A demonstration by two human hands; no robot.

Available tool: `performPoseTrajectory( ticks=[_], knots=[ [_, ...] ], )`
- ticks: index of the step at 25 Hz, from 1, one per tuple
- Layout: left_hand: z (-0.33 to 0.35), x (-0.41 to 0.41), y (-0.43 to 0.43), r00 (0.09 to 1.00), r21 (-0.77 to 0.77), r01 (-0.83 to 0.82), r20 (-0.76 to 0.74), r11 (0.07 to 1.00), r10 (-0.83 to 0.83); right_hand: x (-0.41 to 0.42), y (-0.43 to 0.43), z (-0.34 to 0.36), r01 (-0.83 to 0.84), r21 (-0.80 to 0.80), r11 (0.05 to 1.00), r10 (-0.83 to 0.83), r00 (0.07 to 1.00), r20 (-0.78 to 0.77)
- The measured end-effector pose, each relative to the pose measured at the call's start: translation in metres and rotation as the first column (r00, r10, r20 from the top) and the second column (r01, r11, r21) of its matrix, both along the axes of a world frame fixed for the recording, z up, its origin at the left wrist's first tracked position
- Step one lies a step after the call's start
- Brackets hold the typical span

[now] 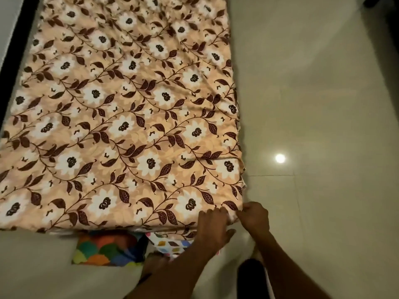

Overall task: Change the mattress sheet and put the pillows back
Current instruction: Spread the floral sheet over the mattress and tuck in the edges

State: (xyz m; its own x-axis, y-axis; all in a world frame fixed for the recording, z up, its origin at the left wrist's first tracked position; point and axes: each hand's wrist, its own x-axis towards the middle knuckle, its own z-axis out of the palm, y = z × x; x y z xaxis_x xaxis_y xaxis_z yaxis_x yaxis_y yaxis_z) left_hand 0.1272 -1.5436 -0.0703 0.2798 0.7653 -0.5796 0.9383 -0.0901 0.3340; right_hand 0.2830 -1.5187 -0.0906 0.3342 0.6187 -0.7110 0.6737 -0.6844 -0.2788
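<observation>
A peach sheet (121, 108) with white flowers and brown leaves lies spread over a mattress on the floor. At the mattress's near right corner my left hand (213, 229) grips the sheet's edge with curled fingers. My right hand (253, 216) pinches the sheet at the very corner, just right of my left hand. Two pillows lie on the floor against the near end of the mattress: a colourful scale-patterned pillow (105, 249) and a white pillow (170, 244) with coloured diamonds, partly hidden by my left arm.
Glossy beige floor tiles (323, 93) stretch to the right of the mattress, with a bright lamp reflection (280, 158). A dark strip (15, 50) runs along the mattress's left side. My feet and dark trouser leg (250, 277) stand near the corner.
</observation>
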Motion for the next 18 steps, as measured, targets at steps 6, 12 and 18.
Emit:
performPoseTrajectory(
  ticks=[6, 12, 18],
  knots=[
    [-0.021, 0.043, 0.027, 0.994, 0.029, -0.074, -0.082, 0.997, 0.076, 0.05, 0.023, -0.007, -0.232, -0.027, 0.972, 0.224, 0.961, -0.163],
    [-0.03, 0.057, -0.029, 0.977, -0.097, -0.178, -0.138, 0.979, 0.164, 0.049, -0.004, -0.012, -0.668, -0.094, 0.738, 0.659, 0.744, -0.111],
    [-0.065, 0.078, -0.081, 0.068, -0.31, -0.945, 0.131, 0.106, 0.989, 0.054, -0.02, -0.032, -0.285, -0.12, 0.951, 0.271, 0.955, -0.116]
  ],
)
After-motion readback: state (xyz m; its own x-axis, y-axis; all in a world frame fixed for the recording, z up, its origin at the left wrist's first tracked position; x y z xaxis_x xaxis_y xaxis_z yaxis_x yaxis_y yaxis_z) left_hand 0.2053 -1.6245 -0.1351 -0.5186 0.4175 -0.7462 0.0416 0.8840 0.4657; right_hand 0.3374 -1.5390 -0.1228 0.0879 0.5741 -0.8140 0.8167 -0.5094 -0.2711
